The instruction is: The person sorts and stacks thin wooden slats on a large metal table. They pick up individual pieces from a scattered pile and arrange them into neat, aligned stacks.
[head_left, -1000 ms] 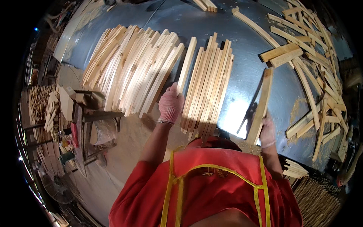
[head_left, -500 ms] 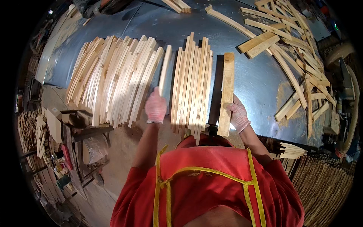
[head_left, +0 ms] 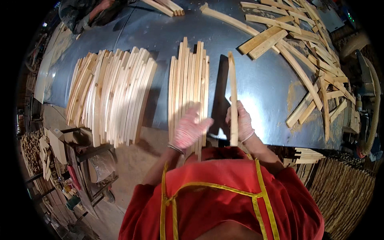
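Observation:
My right hand (head_left: 243, 122), in a pale, red-tinged work glove, grips a wooden slat (head_left: 233, 96) near its lower end. The slat stands on its narrow edge toward me, a dark shadow beside it. My left hand (head_left: 190, 127), gloved alike and slightly blurred, hovers over or rests on the near part of the middle row of wooden slats (head_left: 189, 80); which one I cannot tell. Its fingers are spread and hold nothing. Left of it, a larger row of slats (head_left: 116, 92) lies side by side, their near ends jutting past the table edge.
A jumbled heap of wood offcuts (head_left: 316, 60) covers the right of the metal table (head_left: 160, 36). A few slats (head_left: 166, 7) lie at the far edge, near another person's arm (head_left: 98, 11). Stacked strips (head_left: 340, 192) stand at lower right, a wooden stand (head_left: 86, 172) at lower left.
My left hand has let go of a slat at the left row and moved right to the middle row, opening. My right hand has turned its slat from broad face to narrow edge.

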A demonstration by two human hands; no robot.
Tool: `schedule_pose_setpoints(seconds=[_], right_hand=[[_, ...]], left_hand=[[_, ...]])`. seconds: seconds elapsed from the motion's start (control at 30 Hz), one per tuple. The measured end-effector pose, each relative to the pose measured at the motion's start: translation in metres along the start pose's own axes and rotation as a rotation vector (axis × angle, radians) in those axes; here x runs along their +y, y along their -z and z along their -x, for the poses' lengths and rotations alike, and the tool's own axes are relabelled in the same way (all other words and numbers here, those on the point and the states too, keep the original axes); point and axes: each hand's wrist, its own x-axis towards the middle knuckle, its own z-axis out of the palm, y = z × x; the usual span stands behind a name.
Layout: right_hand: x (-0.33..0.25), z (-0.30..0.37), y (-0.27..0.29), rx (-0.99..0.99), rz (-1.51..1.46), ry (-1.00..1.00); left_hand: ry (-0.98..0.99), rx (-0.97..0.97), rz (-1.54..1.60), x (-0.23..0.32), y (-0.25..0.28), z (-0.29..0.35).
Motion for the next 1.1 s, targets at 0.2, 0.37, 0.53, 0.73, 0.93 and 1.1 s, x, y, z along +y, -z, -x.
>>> schedule_pose_setpoints(seconds=[0.2,0.37,0.53,0.73,0.93,1.1], right_hand=[[-0.03,-0.027,-0.012,0.111,0.761,0.085],[-0.186,-0.14,-0.011,0.334,1.76,0.775],[-0.261,-0.248,-0.053,0.303,2.251,0.872],[-0.254,-0.209,-0.002,0.577,2.213,0.628],[-0.25,-0.101,0.09,0.737,2.055,0.624],[-0.222,-0.019,0.075,0.368,1.086,0.438]], left_hand=[[-0.042,0.058,-0.064,0.014,-0.069,-0.044],[-0.459,0.369,-0.727,0.005,-0.079,-0.029],[-0.357,0.515,-1.041,-0.017,-0.094,-0.025],[-0.33,0.437,-1.066,-0.019,-0.089,-0.028],[-0.34,0.44,-1.098,-0.021,-0.089,-0.023],[-0.316,0.369,-1.122,-0.015,-0.082,-0.019]])
